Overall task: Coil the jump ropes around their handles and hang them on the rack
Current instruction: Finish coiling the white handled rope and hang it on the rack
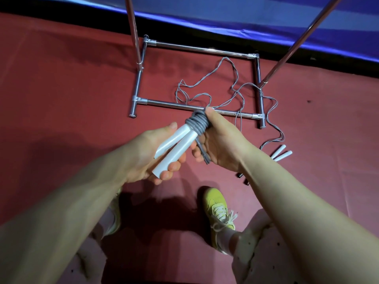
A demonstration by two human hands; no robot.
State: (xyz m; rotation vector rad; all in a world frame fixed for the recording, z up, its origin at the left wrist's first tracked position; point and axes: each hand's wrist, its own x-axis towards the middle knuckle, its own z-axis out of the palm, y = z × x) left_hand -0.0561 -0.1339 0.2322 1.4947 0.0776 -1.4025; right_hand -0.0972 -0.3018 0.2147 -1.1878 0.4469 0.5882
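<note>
Where the dark red floor [61, 78] fills most of the view, a blue mat [266, 21] with a black edge runs along its far side. On the floor stands a chrome rack [202, 50], seen from above: a rectangular base of shiny tubes with two uprights rising out of the top of the picture. Two bare forearms reach in from below, and a yellow shoe [218, 210] with pale laces sits on the floor between them.

The left hand [151, 152] curls its fingers around two white handles [178, 144], which lie side by side and point away toward the rack. Grey rope [198, 123] is wound in several tight turns around the far ends of the handles, forming a thick bundle. The right hand [219, 140] grips that bundle, thumb on top, with a short twisted tail of the rope hanging beneath the palm.

A second rope [231, 87], thin and grey, lies loose in tangled loops on the floor inside the rack's base, crosses the right-hand tube and trails down to its own pair of white handles [282, 152], which rest on the floor to the right of the right wrist. Two small dark objects [243, 178] lie just beside that forearm; what they are cannot be made out
</note>
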